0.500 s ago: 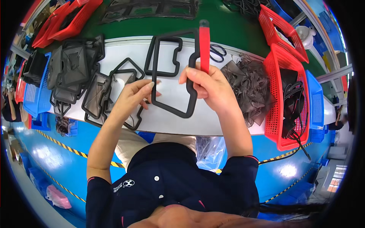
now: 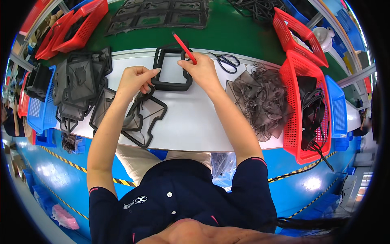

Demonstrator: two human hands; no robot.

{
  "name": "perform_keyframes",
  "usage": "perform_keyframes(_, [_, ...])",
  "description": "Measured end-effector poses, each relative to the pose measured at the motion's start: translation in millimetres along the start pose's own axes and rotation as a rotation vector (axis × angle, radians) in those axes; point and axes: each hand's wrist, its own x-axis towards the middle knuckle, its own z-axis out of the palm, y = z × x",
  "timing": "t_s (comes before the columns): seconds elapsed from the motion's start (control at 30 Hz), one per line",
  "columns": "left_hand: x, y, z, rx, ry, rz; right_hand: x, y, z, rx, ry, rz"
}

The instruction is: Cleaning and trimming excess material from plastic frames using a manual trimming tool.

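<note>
Black rubber gasket frame (image 2: 172, 69) lies flat on white worktable (image 2: 195, 122), between both hands. Right hand (image 2: 202, 72) closed around red-handled tool (image 2: 185, 49), tip angled away toward green mat (image 2: 227, 32); hand rests on frame's right edge. Left hand (image 2: 136, 79) at frame's left edge, fingers curled, pinching the rubber. Untrimmed gaskets with flash (image 2: 138, 116) lie just below left hand. Scissors (image 2: 227, 61) near right hand. Pile of trimmed scrap (image 2: 262, 99) right; red basket (image 2: 306, 110) beyond.
</note>
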Motion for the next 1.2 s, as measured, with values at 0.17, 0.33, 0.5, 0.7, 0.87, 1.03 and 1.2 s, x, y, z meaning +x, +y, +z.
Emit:
perform_keyframes(0.17, [15,-12,6,0.102,0.063,0.005,-1,2,-2,-0.2,0.038,0.051])
perform_keyframes(0.33, [17,-12,8,0.188,0.046,-0.027,0,6,-2,-0.249,0.028,0.059])
perform_keyframes(0.5, [18,-13,5,0.26,0.05,-0.052,-1,6,0,-0.271,0.022,0.075])
perform_keyframes(0.7, [18,-15,5,0.314,0.083,-0.019,5,12,3,-0.296,0.02,0.043])
perform_keyframes(0.87, [15,-16,7,0.349,0.089,-0.015,5,13,8,-0.365,0.027,0.0])
perform_keyframes(1.03, [10,-13,-5,0.336,0.142,0.027,3,18,7,-0.362,0.063,-0.051])
perform_keyframes(1.2, [-25,-10,-43,0.406,0.174,0.179,-2,22,-21,0.088,0.216,-0.046])
